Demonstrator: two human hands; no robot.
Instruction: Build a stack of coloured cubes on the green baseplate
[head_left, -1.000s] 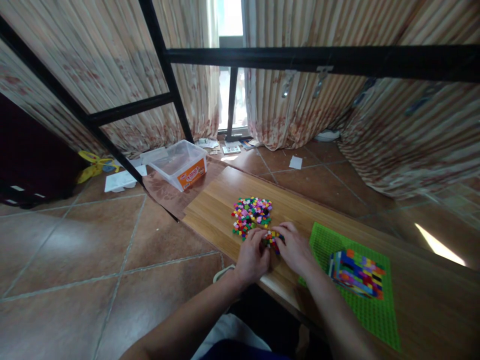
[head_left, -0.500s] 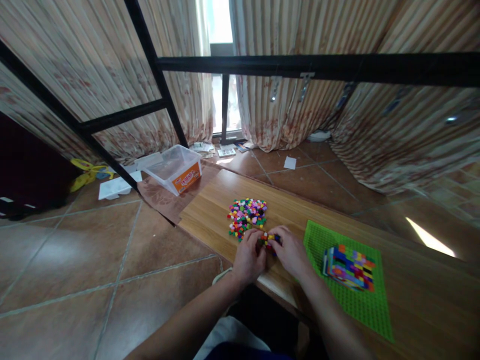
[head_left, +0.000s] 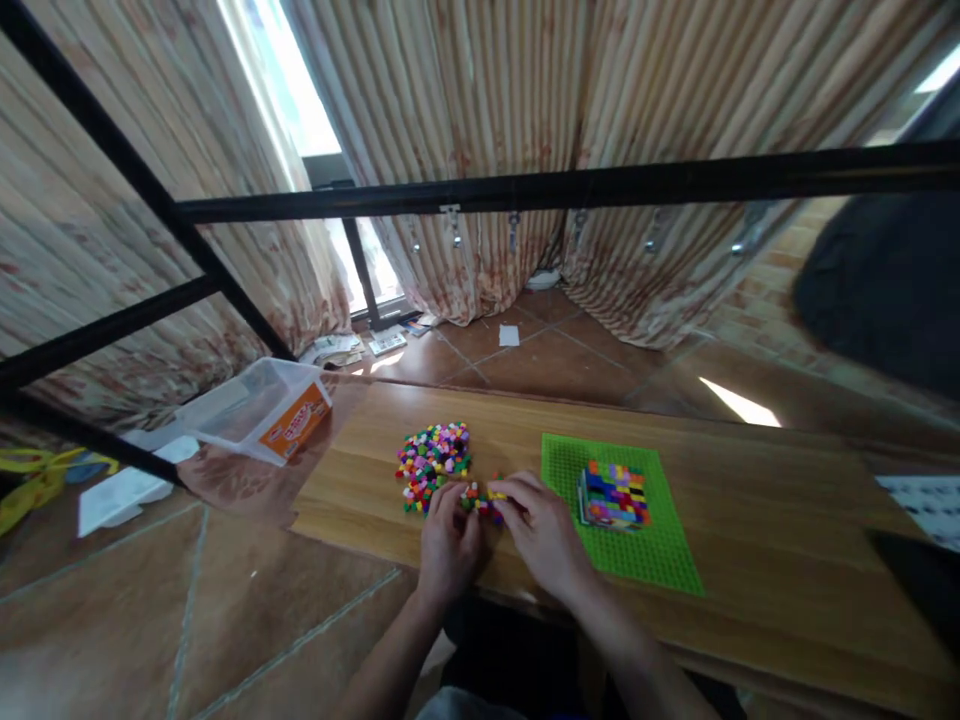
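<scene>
A loose pile of small coloured bricks (head_left: 435, 455) lies on the wooden table (head_left: 360, 450). Just in front of it, my left hand (head_left: 450, 540) has its fingers curled at a small group of coloured bricks (head_left: 472, 497). My right hand (head_left: 536, 520) faces it from the right, thumb and forefinger pinched on a yellow brick (head_left: 496, 490). To the right, a block built of many coloured bricks (head_left: 615, 493) stands on a green studded baseplate (head_left: 667, 500). What the left fingertips hold is too small to make out.
A clear plastic box (head_left: 255, 405) with an orange label sits on the floor beyond the table's left end. A black metal rail (head_left: 480, 192) crosses in front of the curtains. A dark object (head_left: 915, 580) juts over the table's right side.
The head view has turned to the right, so the table and box appear further left. Both hands stay close together at the bricks; the right fingertips are now slightly apart from the left ones.
</scene>
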